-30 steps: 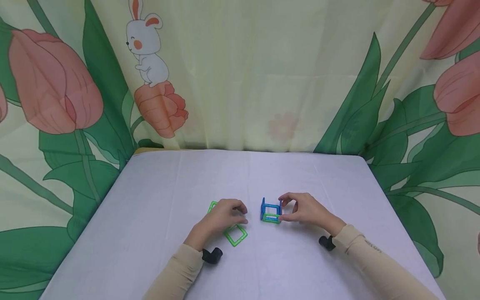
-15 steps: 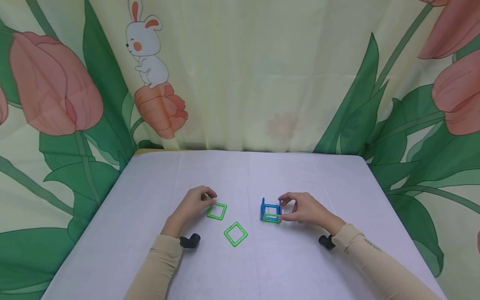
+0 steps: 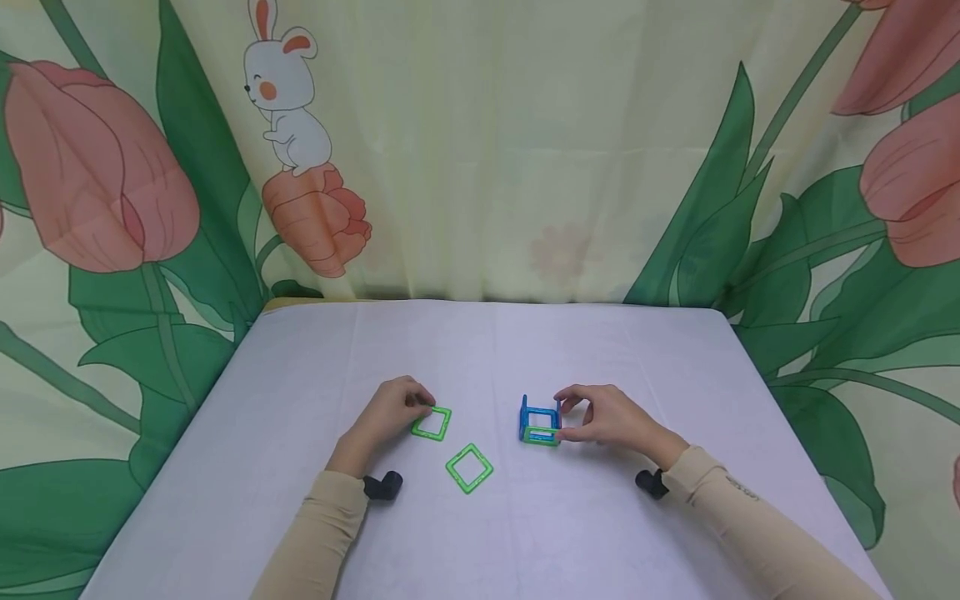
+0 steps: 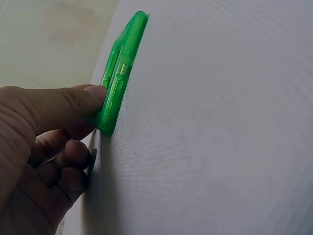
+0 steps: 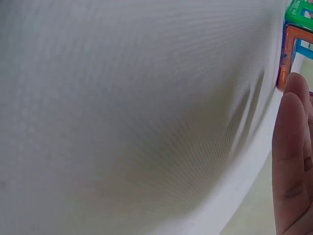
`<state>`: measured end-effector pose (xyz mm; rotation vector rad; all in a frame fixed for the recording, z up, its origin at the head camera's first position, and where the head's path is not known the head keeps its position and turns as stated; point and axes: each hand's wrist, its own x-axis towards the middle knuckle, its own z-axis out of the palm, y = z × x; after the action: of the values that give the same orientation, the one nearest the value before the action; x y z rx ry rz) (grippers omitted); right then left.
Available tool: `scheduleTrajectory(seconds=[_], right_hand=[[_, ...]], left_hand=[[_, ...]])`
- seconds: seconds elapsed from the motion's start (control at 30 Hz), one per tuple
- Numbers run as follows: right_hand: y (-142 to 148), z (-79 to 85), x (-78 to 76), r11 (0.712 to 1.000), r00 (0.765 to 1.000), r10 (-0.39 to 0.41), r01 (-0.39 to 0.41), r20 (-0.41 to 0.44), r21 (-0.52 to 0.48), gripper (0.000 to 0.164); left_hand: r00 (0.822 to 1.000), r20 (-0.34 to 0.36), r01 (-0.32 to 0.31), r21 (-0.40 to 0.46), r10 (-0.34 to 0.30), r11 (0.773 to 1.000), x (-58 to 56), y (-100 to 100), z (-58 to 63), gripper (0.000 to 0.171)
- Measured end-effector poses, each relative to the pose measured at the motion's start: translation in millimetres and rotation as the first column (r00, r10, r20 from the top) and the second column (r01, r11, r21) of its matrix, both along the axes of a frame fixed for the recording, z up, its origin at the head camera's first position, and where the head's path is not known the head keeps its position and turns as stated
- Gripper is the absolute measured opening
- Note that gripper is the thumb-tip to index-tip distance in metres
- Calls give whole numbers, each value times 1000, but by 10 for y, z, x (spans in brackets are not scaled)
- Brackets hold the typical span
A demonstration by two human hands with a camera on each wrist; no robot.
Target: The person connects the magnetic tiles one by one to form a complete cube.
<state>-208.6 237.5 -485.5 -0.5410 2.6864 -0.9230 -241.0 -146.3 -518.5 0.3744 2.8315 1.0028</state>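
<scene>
My left hand (image 3: 386, 412) pinches the near-left corner of a green square magnetic tile (image 3: 446, 423) between thumb and fingers. In the left wrist view that green tile (image 4: 122, 73) is seen nearly edge-on, tilted up from the cloth. A second green magnetic tile (image 3: 482, 457) lies flat, nearer the person. To the right stands a small open box of magnetic tiles (image 3: 524, 421), with blue sides and a green frame low at its front. My right hand (image 3: 618, 421) holds the box's right side between thumb and fingers. An orange tile (image 5: 287, 54) shows there in the right wrist view.
A white cloth (image 3: 337, 350) covers the table, with faint creases. Behind it hangs a curtain (image 3: 465, 167) printed with tulips and a rabbit on a carrot. Black wrist cameras (image 3: 384, 486) sit on both wrists.
My left hand has moved left from above the two green tiles to the farther one, pinching its corner and turning it slightly. The right hand stays at the tile box.
</scene>
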Motion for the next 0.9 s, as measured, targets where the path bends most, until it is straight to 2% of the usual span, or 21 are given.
scheduleTrajectory(seconds=[0.27,0.57,0.9], right_hand=[[15,11,-8,1000,999,12,-11,-33,27,69],[4,5,2,1000,1000,1,0,-16,29,68],[11,-11,5,1000,1000,1,0,-17,26,68]], left_hand=[[1000,-14,-5,-21,5,1000,-22,27,15,11],[997,-83,3,16,-1,1000,-44,169,12,10],[985,-156,-67,58,75,996,-68,482,82,9]])
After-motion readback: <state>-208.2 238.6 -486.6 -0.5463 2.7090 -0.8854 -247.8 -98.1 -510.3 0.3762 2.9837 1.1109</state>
